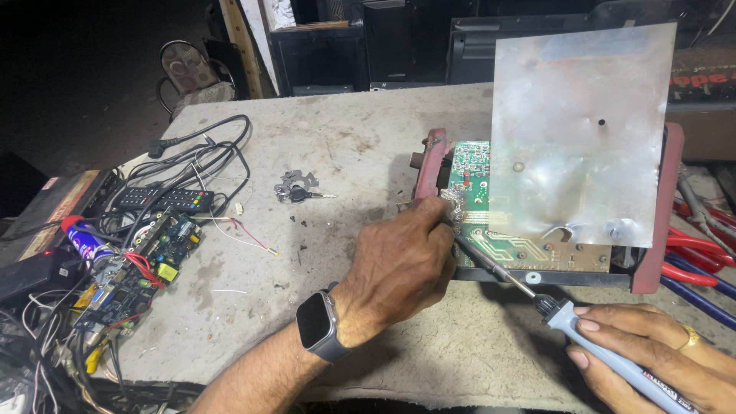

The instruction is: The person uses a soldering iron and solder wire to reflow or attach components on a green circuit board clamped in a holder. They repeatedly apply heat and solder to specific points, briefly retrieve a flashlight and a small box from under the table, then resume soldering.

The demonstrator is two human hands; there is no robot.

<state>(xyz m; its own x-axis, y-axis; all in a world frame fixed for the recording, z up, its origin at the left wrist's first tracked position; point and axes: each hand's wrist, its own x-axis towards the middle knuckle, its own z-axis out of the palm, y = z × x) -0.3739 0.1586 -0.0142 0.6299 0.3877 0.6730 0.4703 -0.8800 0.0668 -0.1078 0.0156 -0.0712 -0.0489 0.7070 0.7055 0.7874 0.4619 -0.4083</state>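
My left hand [399, 264], with a dark smartwatch [318, 323] on the wrist, rests on the worn grey table [322, 146] against the left edge of a green circuit board [475, 180]. Its fingers pinch something small at the board's edge; what it is cannot be made out. My right hand [652, 353], wearing a gold ring, grips the pale blue handle of a soldering iron [606, 349]. The iron's metal shaft runs up and left, and its tip meets the board beside my left fingers. A shiny metal sheet [579, 130] stands over the board, held in a red frame [659, 215].
A small bunch of keys [297, 187] lies mid-table. At the left sit a black remote [165, 199], tangled cables [199, 149], a smaller circuit board [146, 264] and a spray can [84, 239]. Red-handled tools [701, 249] lie at the right. Dark monitors [383, 46] stand behind.
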